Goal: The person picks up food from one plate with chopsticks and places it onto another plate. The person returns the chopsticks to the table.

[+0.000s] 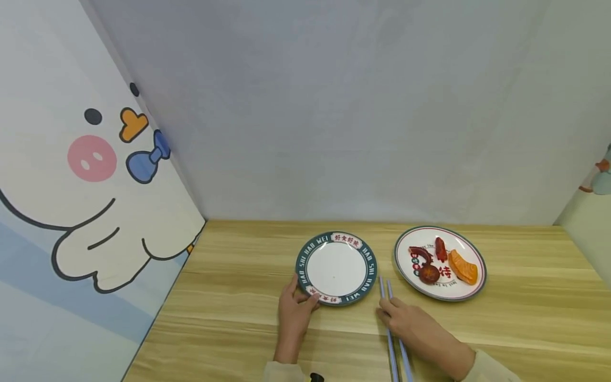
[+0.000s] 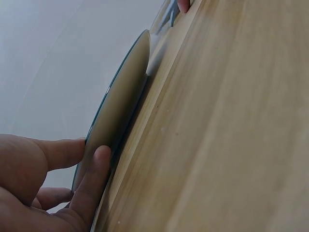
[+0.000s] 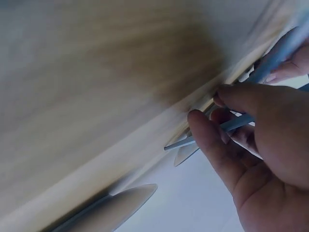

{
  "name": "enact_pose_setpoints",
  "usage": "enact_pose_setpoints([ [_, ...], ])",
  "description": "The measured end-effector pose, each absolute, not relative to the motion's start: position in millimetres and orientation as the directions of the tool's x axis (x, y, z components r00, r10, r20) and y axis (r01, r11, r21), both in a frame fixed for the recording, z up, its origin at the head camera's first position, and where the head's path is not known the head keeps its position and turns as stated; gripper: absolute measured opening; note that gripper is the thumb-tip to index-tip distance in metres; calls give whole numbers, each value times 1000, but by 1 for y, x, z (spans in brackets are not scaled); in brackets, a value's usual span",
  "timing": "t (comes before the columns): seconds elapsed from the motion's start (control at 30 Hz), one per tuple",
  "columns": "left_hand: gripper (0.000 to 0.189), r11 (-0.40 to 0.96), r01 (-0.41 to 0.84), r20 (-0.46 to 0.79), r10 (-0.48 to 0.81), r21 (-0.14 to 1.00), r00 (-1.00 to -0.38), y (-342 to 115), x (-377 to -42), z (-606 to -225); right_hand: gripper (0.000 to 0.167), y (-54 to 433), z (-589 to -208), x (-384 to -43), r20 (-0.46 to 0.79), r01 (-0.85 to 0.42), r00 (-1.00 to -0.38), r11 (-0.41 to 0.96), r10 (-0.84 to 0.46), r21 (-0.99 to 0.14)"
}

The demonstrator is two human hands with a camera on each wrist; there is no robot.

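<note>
A white plate with a dark green lettered rim [image 1: 334, 270] lies on the table with nothing on its face. My left hand [image 1: 295, 313] holds its near-left edge. In the left wrist view the thumb [image 2: 67, 152] is at the rim and a finger [image 2: 94, 179] lies against the underside. To the right, my right hand [image 1: 415, 326] pinches a pair of light blue chopsticks [image 1: 391, 345], thin ends pointing away from me. A chopstick [image 3: 181, 143] passes between the fingers in the right wrist view.
A second white plate [image 1: 458, 244] stands farther right, bearing an orange salmon-like slice [image 1: 463, 267], a mushroom-like brown piece [image 1: 429, 274], a curled dark red piece [image 1: 422, 253] and a small red piece [image 1: 441, 249]. A pale wall [image 1: 358, 132] rises behind the wooden table [image 1: 229, 297].
</note>
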State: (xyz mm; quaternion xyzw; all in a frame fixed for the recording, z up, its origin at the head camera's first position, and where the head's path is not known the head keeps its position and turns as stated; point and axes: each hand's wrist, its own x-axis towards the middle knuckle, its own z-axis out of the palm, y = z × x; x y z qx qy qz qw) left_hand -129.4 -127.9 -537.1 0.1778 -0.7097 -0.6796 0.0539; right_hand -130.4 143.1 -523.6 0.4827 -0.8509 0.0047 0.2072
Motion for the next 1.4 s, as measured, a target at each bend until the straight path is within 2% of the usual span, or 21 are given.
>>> enact_pose_setpoints([
  [0.27, 78, 16, -184, -169, -327, 983, -930, -127, -128, -536, 32, 143, -523, -129, 341, -831, -440, 520, -831, 196],
  [0.5, 79, 14, -178, -164, -326, 984, -931, -127, -128, -535, 32, 143, -523, -127, 322, -826, -462, 533, -827, 183],
  [0.77, 78, 8, -197, -183, -327, 980, -927, -128, -128, -536, 31, 143, -526, -130, 351, -830, -435, 520, -829, 202],
  [1.4, 78, 33, -199, -176, -341, 979, -923, -126, -129, -534, 32, 146, -523, -133, 340, -850, -423, 498, -840, 172],
])
